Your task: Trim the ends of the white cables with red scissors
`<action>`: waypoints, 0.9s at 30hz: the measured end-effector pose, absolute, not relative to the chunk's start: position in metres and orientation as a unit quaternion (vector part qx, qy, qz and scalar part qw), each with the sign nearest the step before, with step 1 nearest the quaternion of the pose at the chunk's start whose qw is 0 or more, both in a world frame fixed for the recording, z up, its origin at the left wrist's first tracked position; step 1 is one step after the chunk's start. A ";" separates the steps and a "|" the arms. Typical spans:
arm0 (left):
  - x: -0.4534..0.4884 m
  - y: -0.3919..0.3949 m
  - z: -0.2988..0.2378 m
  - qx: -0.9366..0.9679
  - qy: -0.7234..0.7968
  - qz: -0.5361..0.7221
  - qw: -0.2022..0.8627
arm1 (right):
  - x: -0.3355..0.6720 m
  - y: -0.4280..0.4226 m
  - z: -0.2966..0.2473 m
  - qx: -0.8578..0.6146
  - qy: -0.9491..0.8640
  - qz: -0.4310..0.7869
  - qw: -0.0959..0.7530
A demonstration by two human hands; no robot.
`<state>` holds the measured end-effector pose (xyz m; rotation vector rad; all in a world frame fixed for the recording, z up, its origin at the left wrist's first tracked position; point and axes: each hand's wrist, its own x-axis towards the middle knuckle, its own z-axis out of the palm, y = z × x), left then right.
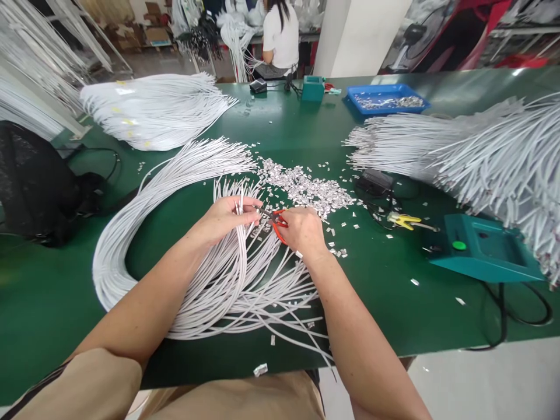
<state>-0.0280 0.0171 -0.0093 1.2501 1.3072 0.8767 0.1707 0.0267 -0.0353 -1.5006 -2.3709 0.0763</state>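
Observation:
My left hand (pixel 234 217) is closed around a few white cables (pixel 241 251), pinching one near its end between thumb and fingers. In my right hand (pixel 304 228) is a pair of pliers or cutters with red handles (pixel 279 226), its jaws touching or very near the pinched cable end. Exactly where the jaws meet the cable is too small to tell. Beneath both hands a large looped bundle of white cables (pixel 114 245) lies on the green table (pixel 371 315). A heap of small silvery foil scraps (pixel 306 185) is spread just beyond my hands.
More cable bundles lie at the back left (pixel 153 111) and right (pixel 494 146). A blue tray (pixel 385 90) holds scraps. At right stand a teal device (pixel 485 245) and a yellow-handled tool (pixel 405 221); at left, a black bag (pixel 35 181). A person (pixel 282 38) sits beyond the table.

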 end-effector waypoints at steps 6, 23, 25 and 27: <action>-0.030 0.017 -0.010 0.547 0.536 0.367 0.528 | 0.172 0.028 -0.036 -0.554 -0.771 0.215 0.230; -0.024 0.008 0.000 0.596 0.486 0.352 0.533 | 0.150 0.010 -0.013 -0.493 -0.487 0.458 0.556; -0.024 0.007 0.001 0.606 0.485 0.353 0.523 | 0.156 0.007 -0.009 -0.519 -0.481 0.449 0.546; -0.024 0.006 0.002 0.613 0.487 0.351 0.514 | 0.161 0.002 -0.007 -0.544 -0.520 0.434 0.496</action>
